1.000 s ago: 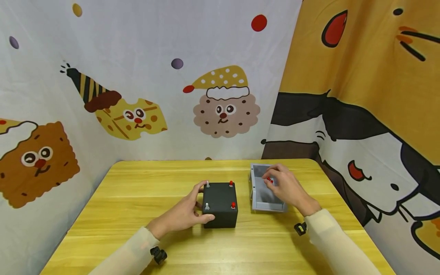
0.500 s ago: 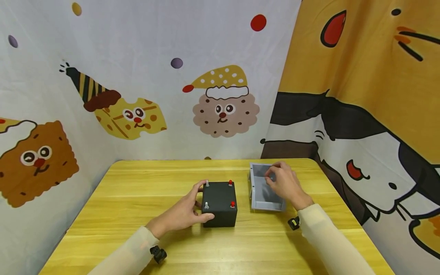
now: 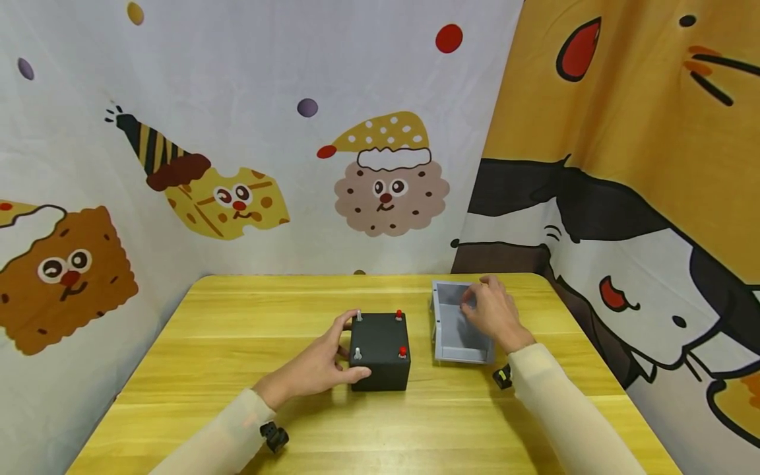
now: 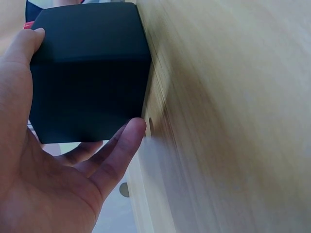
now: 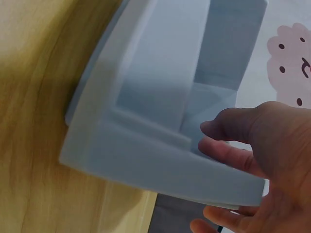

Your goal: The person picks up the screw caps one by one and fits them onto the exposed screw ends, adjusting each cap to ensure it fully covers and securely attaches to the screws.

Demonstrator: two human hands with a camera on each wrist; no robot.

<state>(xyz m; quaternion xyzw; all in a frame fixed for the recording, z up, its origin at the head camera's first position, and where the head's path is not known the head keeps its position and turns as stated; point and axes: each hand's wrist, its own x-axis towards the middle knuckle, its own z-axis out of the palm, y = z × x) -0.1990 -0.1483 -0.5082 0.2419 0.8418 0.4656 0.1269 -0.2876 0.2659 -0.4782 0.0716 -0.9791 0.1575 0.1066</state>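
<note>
A black box [image 3: 379,349] stands on the table, with two bare metal posts at the left of its top and two with red caps [image 3: 402,351] at the right. My left hand [image 3: 317,363] grips its left side, thumb on the near face. In the left wrist view the thumb [image 4: 36,36] lies against one edge and the fingers against another side. My right hand [image 3: 494,310] reaches over the light-grey bin [image 3: 466,356], thumb and index finger bent close together inside it. The right wrist view shows the other fingers outside the bin wall [image 5: 160,170]. I cannot tell whether the fingertips pinch anything.
The wooden table [image 3: 249,316] ends at a printed cloth backdrop [image 3: 249,66]. The bin stands just right of the box, near the far right part of the table. Black wrist cameras hang below both sleeves.
Small red pieces seen in the bin by my right fingers one second ago no longer show. The right hand has shifted slightly and its fingertips have drawn together. The left hand keeps its grip.
</note>
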